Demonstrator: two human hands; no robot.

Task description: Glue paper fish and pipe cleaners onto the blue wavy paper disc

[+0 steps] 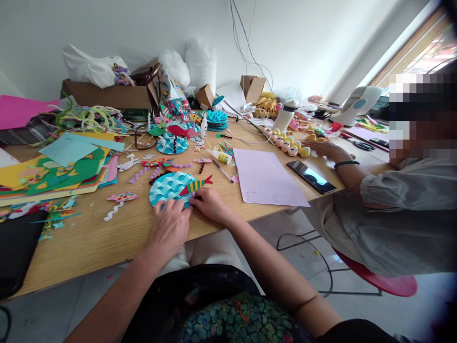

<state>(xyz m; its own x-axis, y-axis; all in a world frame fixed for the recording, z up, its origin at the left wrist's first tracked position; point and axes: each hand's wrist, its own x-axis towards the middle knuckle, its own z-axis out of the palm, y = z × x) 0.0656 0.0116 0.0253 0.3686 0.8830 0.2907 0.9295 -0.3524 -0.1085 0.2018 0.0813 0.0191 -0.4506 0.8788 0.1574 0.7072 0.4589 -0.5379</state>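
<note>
A round blue paper disc (167, 186) with rows of white wave shapes lies at the table's front, directly before me. My left hand (172, 220) grips its near edge with bent fingers; the thumb is partly hidden. On the disc's right side rests a paper fish (195, 186), striped green and yellow, with a red head and tail. Beneath it, my right hand (209, 204) pinches a curled purple pipe cleaner (192, 196) at the disc's edge. Just behind are more paper fish (157, 162) on curled stems and a second wave disc (172, 144).
A lilac paper sheet (266, 176), a pen (223, 171) and a glue bottle (220, 156) lie to the right. Stacked coloured sheets (82, 166) and a black phone (21, 247) occupy the left. Beyond another phone (311, 176), a person's hand (326, 150) rests on the table.
</note>
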